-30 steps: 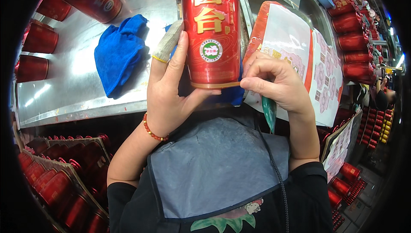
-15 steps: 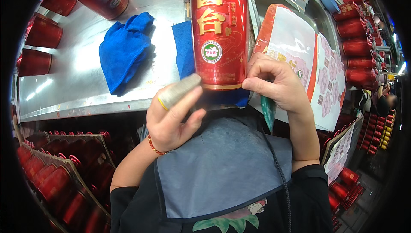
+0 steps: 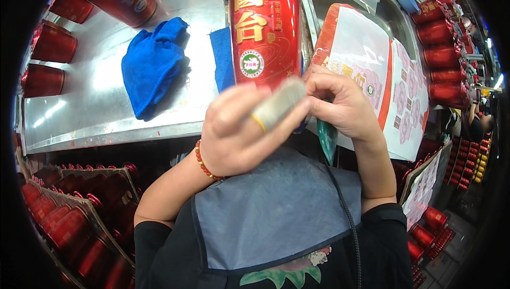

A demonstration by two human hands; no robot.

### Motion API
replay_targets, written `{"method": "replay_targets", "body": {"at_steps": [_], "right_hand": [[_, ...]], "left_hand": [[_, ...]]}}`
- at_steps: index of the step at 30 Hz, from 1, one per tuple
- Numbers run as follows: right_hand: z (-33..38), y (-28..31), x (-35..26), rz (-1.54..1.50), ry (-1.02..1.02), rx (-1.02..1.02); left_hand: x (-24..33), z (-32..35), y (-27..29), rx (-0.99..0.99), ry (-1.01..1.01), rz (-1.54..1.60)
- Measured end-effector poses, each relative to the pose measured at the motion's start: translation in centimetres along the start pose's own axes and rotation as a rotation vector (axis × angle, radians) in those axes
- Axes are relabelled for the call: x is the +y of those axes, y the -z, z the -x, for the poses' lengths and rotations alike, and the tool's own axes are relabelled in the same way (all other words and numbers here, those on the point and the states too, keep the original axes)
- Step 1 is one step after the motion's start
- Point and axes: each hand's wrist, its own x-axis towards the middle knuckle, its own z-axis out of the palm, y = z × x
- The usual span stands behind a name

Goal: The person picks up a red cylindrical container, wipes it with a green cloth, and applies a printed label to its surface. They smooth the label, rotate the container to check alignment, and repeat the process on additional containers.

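A red bottle (image 3: 268,34) with raised gold characters and a round white-green emblem lies on the metal bench before me. My left hand (image 3: 241,124), blurred by motion, passes over its near end. It wears a pale finger sleeve (image 3: 281,103) with a yellow rim and a beaded bracelet. The sleeved fingertip meets the thumb of my right hand (image 3: 340,103). That hand is closed in a pinch at the bottle's near right corner; whatever sits between its fingertips is hidden. A green pointed tool (image 3: 326,140) sticks out below its curled fingers, its upper part out of sight.
A crumpled blue cloth (image 3: 152,66) lies left of the bottle, and another blue cloth (image 3: 222,58) shows partly under it. Sticker sheets (image 3: 366,71) lie at the right by a metal sink (image 3: 340,0). Several red containers (image 3: 53,42) line the bench's left; racks of red bottles (image 3: 64,225) stand below.
My left hand has swung right and up across the bottle's near end to my right fingertips. The bottle has shifted slightly left and away. My right hand has barely moved.
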Motion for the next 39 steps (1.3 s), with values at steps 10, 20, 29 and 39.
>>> {"method": "replay_targets", "body": {"at_steps": [10, 20, 29, 39], "right_hand": [[0.9, 0.6, -1.0, 0.011, -0.043, -0.002], [0.7, 0.3, -0.6, -0.009, -0.056, -0.011], [0.5, 0.3, -0.7, 0.018, -0.07, -0.023], [0.4, 0.0, -0.2, -0.052, -0.037, 0.013]], "left_hand": [[-1.2, -1.2, 0.8, -0.084, 0.377, 0.062], [-1.9, 1.0, 1.2, -0.123, 0.551, 0.373], [-1.2, 1.4, 2.0, -0.014, 0.564, 0.471], [-0.9, -0.3, 0.7, 0.027, 0.621, 0.479]]}}
